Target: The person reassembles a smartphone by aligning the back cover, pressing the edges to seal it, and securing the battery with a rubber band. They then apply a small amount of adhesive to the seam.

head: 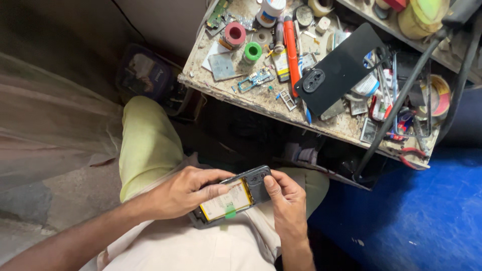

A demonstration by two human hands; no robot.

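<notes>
Over my lap I hold an opened phone (236, 194) with its back off, showing a yellow-edged battery with a green pull tab and a dark camera block. My left hand (188, 189) grips the phone's left side, thumb lying across the battery. My right hand (286, 198) holds the right end, thumb pressing on the dark camera block. The phone's black back cover (340, 68) lies on the workbench above, camera cutout facing up.
A cluttered, dirty workbench (261, 103) carries a red tape roll (234, 34), a green roll (252, 51), an orange-handled tool (290, 47), a small circuit board (255, 79), pliers (414, 156) and cables. A blue surface (427, 216) lies right, a dark box (143, 73) left.
</notes>
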